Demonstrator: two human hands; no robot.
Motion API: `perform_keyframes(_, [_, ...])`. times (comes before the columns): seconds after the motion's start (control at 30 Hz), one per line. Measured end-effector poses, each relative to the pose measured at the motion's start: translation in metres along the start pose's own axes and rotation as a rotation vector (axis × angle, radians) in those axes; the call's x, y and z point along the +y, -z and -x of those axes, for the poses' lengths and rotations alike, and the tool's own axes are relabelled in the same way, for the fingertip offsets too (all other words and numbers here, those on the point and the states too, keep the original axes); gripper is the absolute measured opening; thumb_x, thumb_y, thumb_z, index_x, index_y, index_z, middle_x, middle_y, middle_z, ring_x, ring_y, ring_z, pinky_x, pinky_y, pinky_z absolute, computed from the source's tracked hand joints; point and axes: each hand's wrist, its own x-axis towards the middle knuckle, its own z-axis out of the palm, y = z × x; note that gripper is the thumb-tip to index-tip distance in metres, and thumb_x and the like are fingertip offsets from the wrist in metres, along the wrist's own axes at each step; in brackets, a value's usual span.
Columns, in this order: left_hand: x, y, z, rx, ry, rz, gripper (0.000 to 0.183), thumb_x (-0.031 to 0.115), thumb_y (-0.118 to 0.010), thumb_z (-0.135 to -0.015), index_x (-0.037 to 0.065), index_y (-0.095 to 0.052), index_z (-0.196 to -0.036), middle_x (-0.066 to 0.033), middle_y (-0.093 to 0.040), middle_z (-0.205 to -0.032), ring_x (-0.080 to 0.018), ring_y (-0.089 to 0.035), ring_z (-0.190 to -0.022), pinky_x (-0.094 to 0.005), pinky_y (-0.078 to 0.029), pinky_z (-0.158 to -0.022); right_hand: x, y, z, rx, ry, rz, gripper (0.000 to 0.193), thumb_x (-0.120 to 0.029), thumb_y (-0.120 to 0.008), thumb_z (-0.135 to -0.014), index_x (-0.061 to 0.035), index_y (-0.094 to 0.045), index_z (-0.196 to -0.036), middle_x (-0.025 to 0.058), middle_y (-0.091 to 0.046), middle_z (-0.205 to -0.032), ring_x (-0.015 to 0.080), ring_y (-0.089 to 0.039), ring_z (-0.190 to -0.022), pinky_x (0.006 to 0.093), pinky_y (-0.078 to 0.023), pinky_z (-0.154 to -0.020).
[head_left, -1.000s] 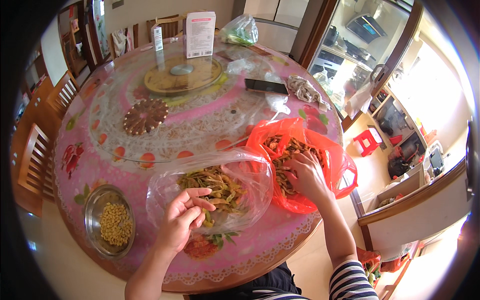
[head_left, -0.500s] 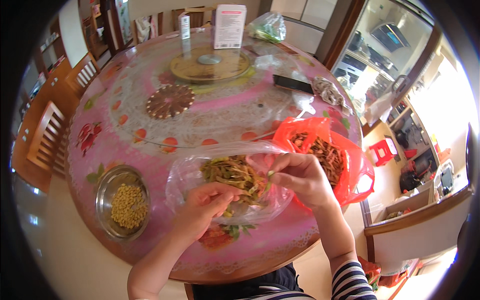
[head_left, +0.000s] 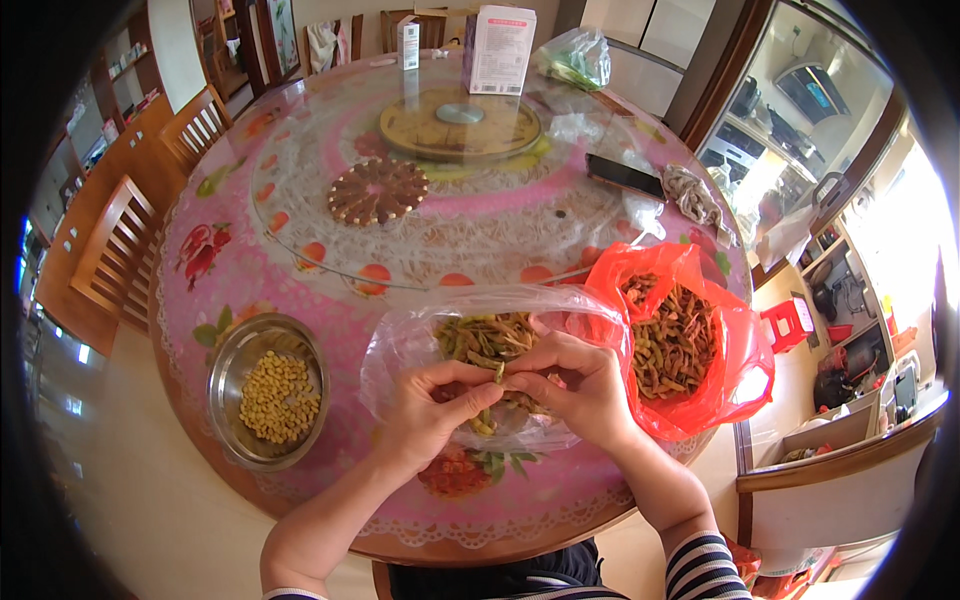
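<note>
My left hand (head_left: 440, 405) and my right hand (head_left: 575, 385) meet fingertip to fingertip over an open clear plastic bag (head_left: 400, 335). Between them they pinch a small green bean pod (head_left: 499, 371), mostly covered by the fingers. Yellow-brown pods (head_left: 480, 335) fill the bag beneath. Just right of my right hand, a red plastic bag (head_left: 735, 385) stands open, full of brownish pods (head_left: 670, 340). Off to the left of my left hand sits a round metal bowl (head_left: 228, 400) with a heap of shelled yellow-green beans (head_left: 278, 397) in it.
The round table (head_left: 190, 270) has a pink flowered cover. Farther back are a brown trivet (head_left: 378, 191), a wooden turntable (head_left: 400, 130), a dark phone (head_left: 625, 177), a crumpled cloth (head_left: 695, 200), a white box (head_left: 503, 50) and a bag of greens (head_left: 578, 60). Wooden chairs (head_left: 115, 250) stand at left.
My right hand has moved left and down to meet the left one, which has come slightly right; both now pinch the pod. The whole view has shifted a little.
</note>
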Motion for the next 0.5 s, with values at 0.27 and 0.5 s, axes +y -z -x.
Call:
perform_keyframes(0.27, [-0.0007,-0.006,0.0024,0.096,-0.214,-0.386,0.009,0.0,-0.072,-0.078,-0.004,-0.067,-0.083,-0.0043,-0.066,-0.078,-0.0073,-0.058,-0.07,-0.0211,-0.046,-0.063,0.0055,-0.0018,0.0035,0.041,0.204,0.262,0.014,0.0,-0.072,-0.074,-0.0017,-0.07,-0.088,0.0058,-0.063,-0.074,0.0143,-0.057,-0.064,0.0282,-0.048,-0.077])
perform_keyframes(0.5, [-0.0011,-0.0063,0.003,0.088,-0.273,-0.414,0.008,0.0,-0.073,-0.076,-0.003,-0.068,-0.081,-0.0045,-0.066,-0.078,-0.0076,-0.058,-0.07,-0.0216,-0.046,-0.062,0.0026,0.0008,0.0042,-0.007,0.169,0.277,0.016,0.0,-0.072,-0.074,-0.001,-0.07,-0.089,0.0061,-0.063,-0.074,0.014,-0.057,-0.062,0.0281,-0.047,-0.075])
